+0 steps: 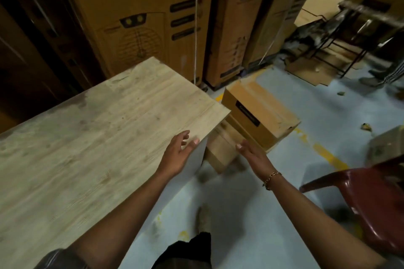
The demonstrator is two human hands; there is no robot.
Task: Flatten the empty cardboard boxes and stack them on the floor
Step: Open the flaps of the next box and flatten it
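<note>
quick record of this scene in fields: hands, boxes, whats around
left hand: open, holds nothing, over the table edge
right hand: open, holds nothing, stretched toward the boxes
larger box: unflattened, black label, on the floor by the table's end
smaller box: unflattened, nearer the hands
surroundings: tall cartons along the wall, red chair at right

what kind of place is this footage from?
Probably a storeroom or small warehouse: tall printed cartons stand packed along the back wall, flattened cardboard lies at back right, and a yellow line is painted on the grey floor.
</note>
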